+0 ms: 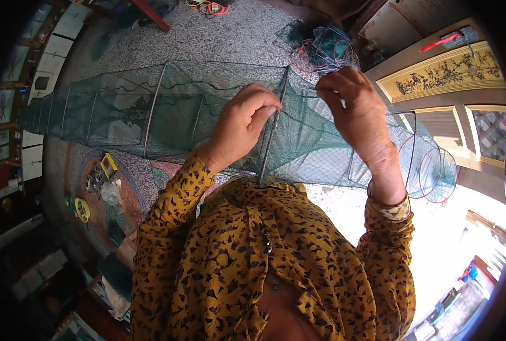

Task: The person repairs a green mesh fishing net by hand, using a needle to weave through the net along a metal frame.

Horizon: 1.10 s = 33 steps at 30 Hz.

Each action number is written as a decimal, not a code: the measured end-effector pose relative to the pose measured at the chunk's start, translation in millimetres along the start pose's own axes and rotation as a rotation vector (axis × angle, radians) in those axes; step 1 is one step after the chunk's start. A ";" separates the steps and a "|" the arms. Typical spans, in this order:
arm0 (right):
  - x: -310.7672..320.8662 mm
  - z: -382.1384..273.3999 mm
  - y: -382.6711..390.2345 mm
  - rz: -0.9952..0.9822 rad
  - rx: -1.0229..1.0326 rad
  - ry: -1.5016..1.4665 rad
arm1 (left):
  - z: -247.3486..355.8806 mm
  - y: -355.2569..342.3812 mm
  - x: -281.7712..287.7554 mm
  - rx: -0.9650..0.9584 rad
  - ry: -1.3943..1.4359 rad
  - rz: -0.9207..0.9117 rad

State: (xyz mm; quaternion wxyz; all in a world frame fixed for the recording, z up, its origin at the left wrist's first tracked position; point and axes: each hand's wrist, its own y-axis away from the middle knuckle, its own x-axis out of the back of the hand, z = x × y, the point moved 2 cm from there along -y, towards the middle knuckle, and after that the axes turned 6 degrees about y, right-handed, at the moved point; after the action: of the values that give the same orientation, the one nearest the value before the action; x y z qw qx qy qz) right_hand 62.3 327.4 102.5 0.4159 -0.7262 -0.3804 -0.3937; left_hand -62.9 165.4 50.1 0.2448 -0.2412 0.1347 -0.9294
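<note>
A long green mesh fish trap (176,122) stretches across in front of me, held in shape by several thin frames. My left hand (243,120) is closed in a pinch at an upright frame rod (271,139) near the trap's middle, thumb and forefinger on the rod and its netting. To the right, my right hand (356,111) is raised over the mesh, its fingers pressed together. Whatever is in that pinch is too fine to make out. Inside the trap, the netting narrows into funnels between the frames.
At the back right, folded netting with red-rimmed hoops (327,51) lies on the speckled floor (207,42). Orange and yellow cord (210,7) is at the far edge. A yellow box (108,165) and a yellow-rimmed bowl (82,209) sit at left. A framed panel (446,74) is at right.
</note>
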 end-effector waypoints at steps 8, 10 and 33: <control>-34.7 -2.1 4.2 -0.075 0.069 0.174 | -4.6 7.7 -4.6 0.161 0.047 0.023; -40.1 -3.7 3.6 -0.045 0.089 0.136 | -8.2 11.7 -5.9 0.274 0.103 0.032; -79.3 -68.4 -37.5 -0.028 0.148 0.015 | -26.7 23.6 -1.8 0.438 0.176 0.052</control>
State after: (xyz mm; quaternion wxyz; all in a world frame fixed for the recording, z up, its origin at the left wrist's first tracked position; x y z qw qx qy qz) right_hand -19.9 261.4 67.0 0.4656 -0.6853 -0.4154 -0.3756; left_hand -66.1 150.0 18.0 0.3026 -0.0970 -0.0430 -0.9472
